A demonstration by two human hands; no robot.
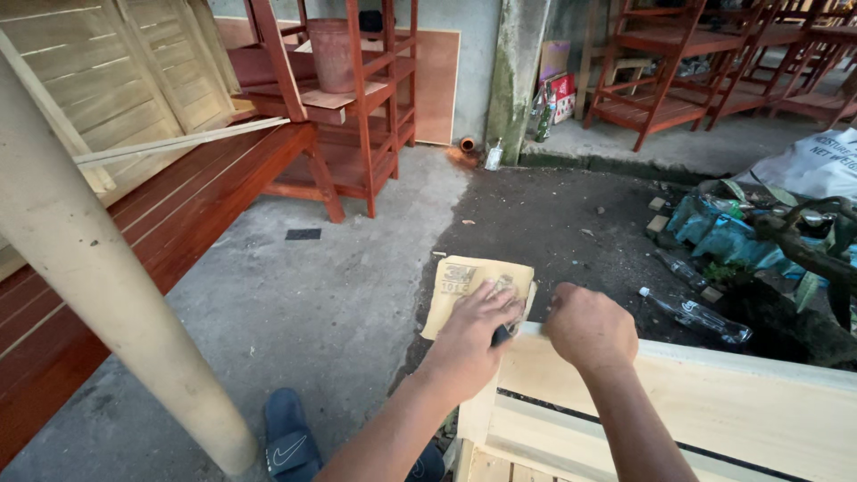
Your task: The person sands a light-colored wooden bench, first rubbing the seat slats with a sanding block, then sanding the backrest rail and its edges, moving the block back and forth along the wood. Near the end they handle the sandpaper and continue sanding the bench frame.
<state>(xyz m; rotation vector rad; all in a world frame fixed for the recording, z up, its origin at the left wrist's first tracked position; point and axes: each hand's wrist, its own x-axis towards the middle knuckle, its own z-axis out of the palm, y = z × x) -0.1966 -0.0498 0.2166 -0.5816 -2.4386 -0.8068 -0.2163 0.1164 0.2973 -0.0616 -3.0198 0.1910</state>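
My left hand (pixel 471 330) presses a tan sheet of sandpaper (pixel 464 287) against the left end of a pale unfinished wooden frame (pixel 714 402). The sheet sticks out past the corner, hanging over the ground. A small dark object shows under my left fingers at the corner. My right hand (pixel 589 328) is closed in a fist on the top rail of the frame, just right of the left hand.
A pale round post (pixel 98 268) stands at the left. Red-stained wooden furniture (pixel 348 98) fills the back and left. A dark sandal (pixel 287 437) lies on the concrete below. Plastic bottles (pixel 696 314), a blue tarp (pixel 732 236) and rubble lie at the right.
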